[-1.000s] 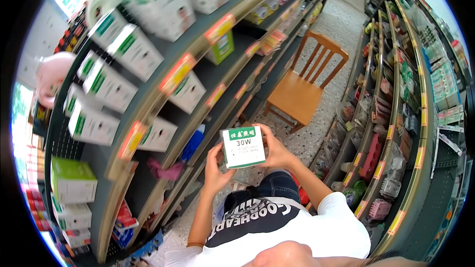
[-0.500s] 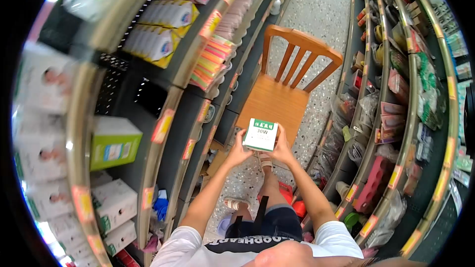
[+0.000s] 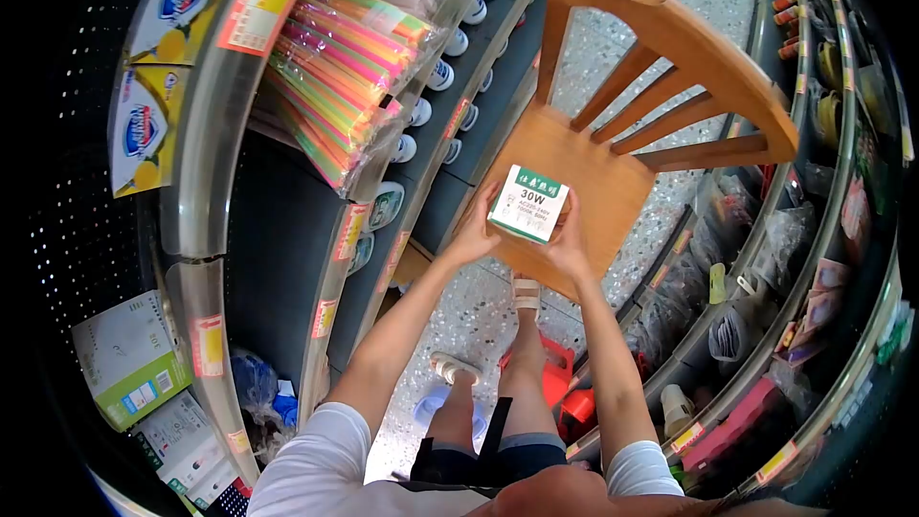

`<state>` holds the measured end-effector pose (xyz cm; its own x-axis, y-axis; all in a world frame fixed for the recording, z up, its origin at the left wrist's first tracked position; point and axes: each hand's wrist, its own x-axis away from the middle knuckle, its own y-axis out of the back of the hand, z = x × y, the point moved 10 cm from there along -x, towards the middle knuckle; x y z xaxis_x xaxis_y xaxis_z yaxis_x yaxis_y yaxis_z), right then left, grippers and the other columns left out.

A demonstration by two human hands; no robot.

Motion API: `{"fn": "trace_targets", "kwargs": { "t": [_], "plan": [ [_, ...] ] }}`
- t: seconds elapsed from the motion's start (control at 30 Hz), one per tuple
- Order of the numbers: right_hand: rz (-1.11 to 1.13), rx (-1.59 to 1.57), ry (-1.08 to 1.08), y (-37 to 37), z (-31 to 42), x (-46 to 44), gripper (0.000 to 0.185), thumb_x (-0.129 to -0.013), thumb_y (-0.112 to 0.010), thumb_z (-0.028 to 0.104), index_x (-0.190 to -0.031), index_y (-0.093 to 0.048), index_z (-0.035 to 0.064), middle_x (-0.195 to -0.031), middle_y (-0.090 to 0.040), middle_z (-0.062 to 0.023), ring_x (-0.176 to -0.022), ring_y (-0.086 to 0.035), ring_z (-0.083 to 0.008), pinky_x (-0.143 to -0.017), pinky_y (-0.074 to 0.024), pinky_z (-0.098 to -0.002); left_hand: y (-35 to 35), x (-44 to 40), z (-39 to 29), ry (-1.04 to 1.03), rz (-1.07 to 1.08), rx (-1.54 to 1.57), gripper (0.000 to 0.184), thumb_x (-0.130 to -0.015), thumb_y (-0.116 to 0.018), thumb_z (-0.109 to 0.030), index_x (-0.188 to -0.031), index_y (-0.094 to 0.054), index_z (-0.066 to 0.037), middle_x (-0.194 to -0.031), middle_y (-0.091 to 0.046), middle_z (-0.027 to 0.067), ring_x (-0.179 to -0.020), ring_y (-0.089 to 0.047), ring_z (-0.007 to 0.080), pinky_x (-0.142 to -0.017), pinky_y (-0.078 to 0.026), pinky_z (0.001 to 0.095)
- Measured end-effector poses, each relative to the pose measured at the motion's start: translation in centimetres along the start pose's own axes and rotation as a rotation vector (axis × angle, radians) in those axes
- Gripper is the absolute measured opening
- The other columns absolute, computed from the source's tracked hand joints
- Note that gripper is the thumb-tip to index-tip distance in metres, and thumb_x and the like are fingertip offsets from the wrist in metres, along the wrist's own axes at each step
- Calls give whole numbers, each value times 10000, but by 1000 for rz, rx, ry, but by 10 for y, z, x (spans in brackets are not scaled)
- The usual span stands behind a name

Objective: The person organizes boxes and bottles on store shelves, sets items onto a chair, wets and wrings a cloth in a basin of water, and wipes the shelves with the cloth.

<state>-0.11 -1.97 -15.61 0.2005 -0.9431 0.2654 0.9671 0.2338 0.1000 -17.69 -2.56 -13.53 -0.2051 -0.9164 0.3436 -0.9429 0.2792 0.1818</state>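
Observation:
A white and green light bulb box (image 3: 528, 204), marked 30W on its upper face, is held between both hands. My left hand (image 3: 476, 228) grips its left side, and my right hand (image 3: 567, 241) closes on its right side. Beneath the box lies the seat of a wooden chair (image 3: 603, 196); whether the box touches the seat I cannot tell. The chair's slatted back rises on the far side. The fingers under the box are partly hidden.
Shelves line both sides of the narrow aisle. On the left are colourful drinking straws (image 3: 349, 72), yellow soap packs (image 3: 148, 124) and a green-white carton (image 3: 134, 359). A red plastic stool (image 3: 553, 378) and a pale blue basin (image 3: 438, 409) stand on the speckled floor near my feet.
The view has moved closer to the chair and the left shelf. The box, still in both hands, now appears farther over the chair seat and slightly turned.

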Motion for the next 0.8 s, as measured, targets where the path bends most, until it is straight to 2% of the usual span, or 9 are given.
{"fn": "trace_targets", "kwargs": {
  "t": [0.07,0.17,0.27,0.33,0.53,0.63,0.67,0.77,0.8],
  "plan": [
    [-6,46,16,2,6,-4,1172,-647,-833,15,-1537,-74,84,-1370,-425,-171,-1015,-621,-264,-866,-550,-371,0,-1,1,7,-24,0,950,-697,-568,107,-1539,-165,-64,-1563,-262,183,-1477,-223,270,-1195,-194,358],
    [57,40,-147,7,6,1,1156,-667,-831,61,-1541,-75,73,-1429,-384,-199,-1175,-552,-314,-991,-476,-403,8,-8,25,-12,-108,11,898,-747,-596,99,-1536,-199,-61,-1570,-266,174,-1472,-236,267,-1191,-199,354],
    [-186,282,70,44,-23,24,1077,-703,-809,114,-1533,-128,29,-1476,-352,-241,-1356,-383,-371,-1118,-332,-450,24,-8,64,91,-265,-8,764,-854,-591,61,-1527,-254,-71,-1553,-317,181,-1461,-270,272,-1178,-224,348],
    [-383,561,-65,83,-78,54,968,-747,-774,148,-1510,-201,-12,-1518,-285,-279,-1451,-194,-399,-1184,-186,-473,35,-1,95,309,-303,-264,695,-884,-563,-9,-1518,-286,-71,-1527,-357,213,-1448,-301,310,-1162,-269,359],
    [-540,804,-309,112,-121,96,855,-816,-743,213,-1477,-266,-47,-1492,-307,-312,-1427,-241,-423,-1187,-192,-459,35,8,179,463,-277,-342,681,-867,-610,-108,-1491,-339,-75,-1451,-448,238,-1351,-437,349,-1112,-346,385],
    [-707,501,-590,141,-227,136,761,-847,-738,307,-1409,-385,-66,-1360,-479,-310,-1310,-426,-412,-1115,-314,-434,34,8,172,489,-281,-311,678,-828,-617,-65,-1457,-368,-30,-1406,-491,248,-1318,-469,365,-1087,-375,395],
    [-636,34,-590,129,-235,134,645,-864,-726,395,-1254,-543,-84,-1143,-630,-264,-1087,-587,-384,-966,-439,-417,33,8,165,503,-281,-296,678,-811,-616,-41,-1445,-377,-10,-1392,-504,252,-1312,-473,372,-1081,-382,398],
    [-570,442,-667,141,-232,142,579,-871,-713,436,-1114,-618,-81,-1006,-674,-220,-910,-634,-348,-836,-484,-413,22,19,153,576,-282,-183,669,-808,-625,-63,-1435,-394,-31,-1379,-516,247,-1290,-495,366,-1062,-400,402],
    [-609,490,-675,144,-220,148,555,-894,-681,460,-1047,-629,-72,-970,-670,-169,-882,-616,-243,-815,-480,-358,15,19,184,520,-231,-292,684,-805,-630,-83,-1445,-389,-45,-1365,-528,242,-1278,-510,358,-1055,-407,397]
  ]
}}
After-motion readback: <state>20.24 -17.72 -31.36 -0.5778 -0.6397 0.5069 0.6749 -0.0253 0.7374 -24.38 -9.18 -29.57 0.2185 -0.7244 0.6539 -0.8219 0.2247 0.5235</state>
